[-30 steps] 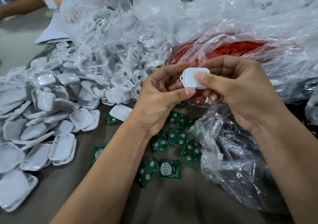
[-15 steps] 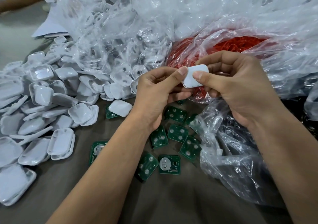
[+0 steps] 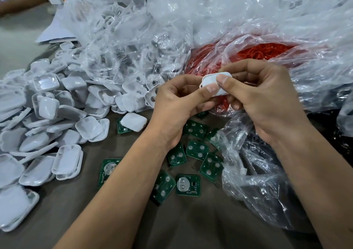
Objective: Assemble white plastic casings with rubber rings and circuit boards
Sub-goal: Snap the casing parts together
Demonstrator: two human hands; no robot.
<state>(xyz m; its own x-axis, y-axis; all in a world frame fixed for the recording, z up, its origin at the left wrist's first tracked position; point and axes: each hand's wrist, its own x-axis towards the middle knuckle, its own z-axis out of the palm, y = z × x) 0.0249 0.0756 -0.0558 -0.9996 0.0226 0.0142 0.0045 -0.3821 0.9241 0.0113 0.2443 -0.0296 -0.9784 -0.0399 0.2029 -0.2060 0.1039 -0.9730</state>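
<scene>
Two bare hands met in front of a clear bag of red rubber rings [image 3: 254, 53], and between them they pinched one small white casing [image 3: 215, 83]. The left hand [image 3: 177, 103] curled around the casing's left end, its thumb pressed flat on the near face; the right hand [image 3: 267, 99] curled around the right end, its thumb beside the other. The casing was a rounded rectangle held off the table, its long axis running left to right and tilted up slightly toward the right, its broad face turned toward the viewer. It looked light, stiff and smooth, probably slippery, so a grip on its edges and corners with thumbs pushing on the face seemed the sound way to snap it shut. Whether a ring or board already sat inside could not be told. Below the bag of rings, green circuit boards [image 3: 197, 150] lay scattered on the brown table [image 3: 191, 225]. Left of the bag, a heap of loose white casing halves [image 3: 45, 118] spilled from another clear bag [image 3: 118, 44].
</scene>
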